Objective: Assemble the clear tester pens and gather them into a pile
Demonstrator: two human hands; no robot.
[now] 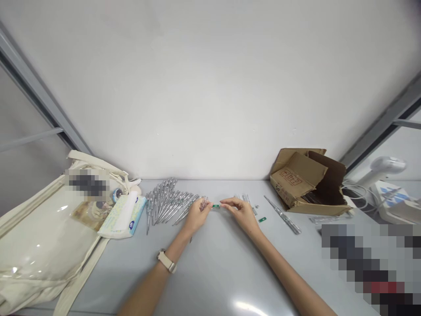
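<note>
My left hand (197, 217), with a pale watch on its wrist, is closed around a screwdriver; its metal shaft (191, 239) shows below the hand. Most of the handle is hidden by the fingers. Between my two hands is a small green strip (215, 206). The fingertips of my right hand (242, 213) pinch together at the strip's right end, while its left end meets the fingers of my left hand. To the left lies a pile of screwdrivers (167, 204) with clear handles. Another green strip (262, 219) rests on the table just right of my right hand.
Clear tubes (246, 199) lie behind my right hand, with a bagged screwdriver (283, 216) farther right. An open cardboard box (305, 182) stands at the back right. On the left are a tissue pack (121, 217) and a cream bag (49, 228). A white wall closes the back.
</note>
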